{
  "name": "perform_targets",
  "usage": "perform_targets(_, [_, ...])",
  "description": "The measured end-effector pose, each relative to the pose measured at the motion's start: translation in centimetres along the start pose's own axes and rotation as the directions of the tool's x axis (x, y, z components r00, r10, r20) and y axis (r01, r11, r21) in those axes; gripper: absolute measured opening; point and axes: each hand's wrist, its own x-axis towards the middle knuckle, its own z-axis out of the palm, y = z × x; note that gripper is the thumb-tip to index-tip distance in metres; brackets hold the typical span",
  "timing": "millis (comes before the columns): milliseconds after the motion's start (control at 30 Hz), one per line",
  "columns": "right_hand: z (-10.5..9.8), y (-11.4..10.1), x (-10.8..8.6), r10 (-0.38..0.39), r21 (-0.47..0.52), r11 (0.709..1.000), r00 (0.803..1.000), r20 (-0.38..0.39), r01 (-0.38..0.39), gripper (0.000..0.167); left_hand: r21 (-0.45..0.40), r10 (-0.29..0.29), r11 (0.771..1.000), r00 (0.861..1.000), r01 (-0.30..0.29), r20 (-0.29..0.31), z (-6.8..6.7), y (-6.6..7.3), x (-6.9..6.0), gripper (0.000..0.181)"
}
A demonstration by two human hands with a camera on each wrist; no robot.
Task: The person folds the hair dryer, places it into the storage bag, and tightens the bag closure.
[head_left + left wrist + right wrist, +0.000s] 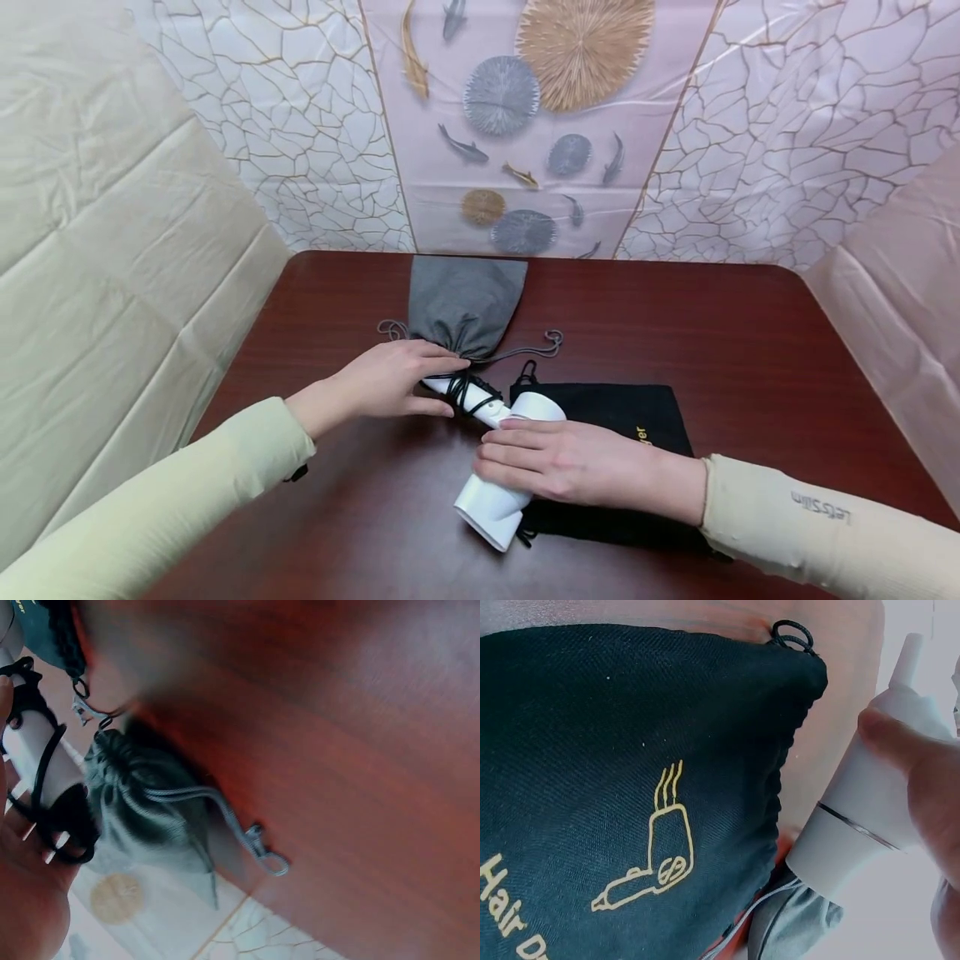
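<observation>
A white hair dryer (pixel 491 500) lies across the middle of the table, its nozzle end toward the front. Black cord (pixel 467 392) is wound around its handle. My right hand (pixel 562 457) grips the barrel from above; the right wrist view shows the thumb (pixel 896 735) along one side. At the handle's far end my left hand (pixel 393 379) holds the cord-wrapped part between thumb and fingers. Beneath and beside the right forearm lies a black drawstring bag (pixel 630 705) with a yellow hair dryer drawing, partly covered by the arm.
Just beyond the left hand, a grey drawstring pouch (pixel 465 300) lies near the table's back edge, its strings (pixel 551 343) spread to both sides. The dark red-brown table (pixel 720 325) is bordered by patterned cloth (pixel 300 133) at the back and plain cloth at both sides.
</observation>
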Motion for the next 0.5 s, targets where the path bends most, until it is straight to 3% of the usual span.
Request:
perform_targets(200, [0.6,0.1,0.5,-0.023,-0.002,1.0,1.0,-0.015,0.023,0.047,-0.026,-0.065,0.998,0.993,0.063,-0.103,1.2,0.0,-1.1,0.062])
perform_targets(500, [1.4,0.7,1.0,-0.014,0.016,1.0,1.0,-0.024,0.014,0.049,0.006,-0.129,0.991,0.962,0.134,-0.239,2.5,0.7,-2.4,0.059])
